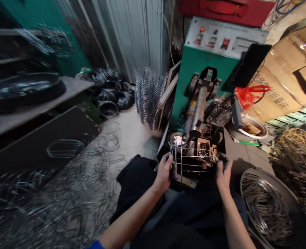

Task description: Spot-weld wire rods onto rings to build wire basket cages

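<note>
A metal wire frame [181,162] of thin rods spans the space between my hands, in front of the green machine. My left hand [165,168] is closed around its left side, where several rods stand close together. At the frame's right end my right hand [223,170] is closed on it, thumb toward me. Just above the frame sits the machine's thick metal electrode arm [198,112], pointing down toward me. Under and behind the frame, small cardboard boxes [203,148] and a round dish [177,139] with crumpled white paper are partly covered by its rods.
The green machine [179,100] has a lit red lamp. Stacked wire rings [149,98] stand left of it. Loose wire [85,193] litters the left floor; a flat wire frame [64,148] lies on a dark board. At right stands a basin [246,173] of wire pieces.
</note>
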Demonstrator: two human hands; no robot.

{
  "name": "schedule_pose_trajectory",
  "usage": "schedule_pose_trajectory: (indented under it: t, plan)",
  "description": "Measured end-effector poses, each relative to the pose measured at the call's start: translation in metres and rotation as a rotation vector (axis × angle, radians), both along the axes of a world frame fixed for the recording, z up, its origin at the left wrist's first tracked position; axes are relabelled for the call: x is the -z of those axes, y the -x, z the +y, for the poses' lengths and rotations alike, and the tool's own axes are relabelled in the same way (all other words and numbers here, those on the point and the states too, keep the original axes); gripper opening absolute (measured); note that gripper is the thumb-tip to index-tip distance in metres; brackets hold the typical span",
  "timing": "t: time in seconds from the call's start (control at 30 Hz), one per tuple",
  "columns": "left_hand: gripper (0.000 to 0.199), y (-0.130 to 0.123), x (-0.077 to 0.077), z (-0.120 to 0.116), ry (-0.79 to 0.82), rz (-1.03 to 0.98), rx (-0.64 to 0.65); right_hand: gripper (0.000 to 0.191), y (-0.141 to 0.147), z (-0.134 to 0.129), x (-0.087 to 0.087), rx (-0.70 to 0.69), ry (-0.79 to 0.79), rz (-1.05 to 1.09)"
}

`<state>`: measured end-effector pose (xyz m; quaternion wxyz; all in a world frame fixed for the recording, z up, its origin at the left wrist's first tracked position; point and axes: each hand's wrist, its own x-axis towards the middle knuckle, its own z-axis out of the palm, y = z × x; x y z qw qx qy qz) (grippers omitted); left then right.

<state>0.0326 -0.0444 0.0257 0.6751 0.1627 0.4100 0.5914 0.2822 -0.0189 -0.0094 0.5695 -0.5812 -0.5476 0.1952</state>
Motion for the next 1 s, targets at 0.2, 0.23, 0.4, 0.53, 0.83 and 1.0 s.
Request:
schedule_pose_trajectory:
  t: [0.2, 0.23, 0.4, 0.53, 0.83, 1.0]
  plan:
    - [0.042, 0.019, 0.033, -0.117, 0.276, -0.068, 0.308, 0.058, -0.024, -0.068, 0.005, -0.093, 0.378, -0.021]
    - [0.042, 0.033, 0.037, -0.13, 0.264, 0.035, 0.442, 0.057, -0.025, -0.072, 0.0, -0.146, 0.437, -0.034]
    - [0.048, 0.094, 0.031, -0.099, 0.101, 0.642, 0.499, 0.054, -0.006, -0.056, -0.014, -0.509, 0.622, -0.122]
    - [0.041, 0.074, 0.021, -0.027, -0.479, 1.22, 0.468, 0.047, 0.031, -0.036, -0.01, -0.639, 0.59, -0.299]
    - [0.027, 0.04, 0.057, -0.007, -0.726, 1.45, 0.359, 0.051, 0.035, -0.068, 0.01, -0.382, 0.38, -0.282]
    - [0.026, 0.04, 0.051, 0.0, -0.79, 1.455, 0.309, 0.044, 0.039, -0.061, 0.007, -0.302, 0.223, -0.321]
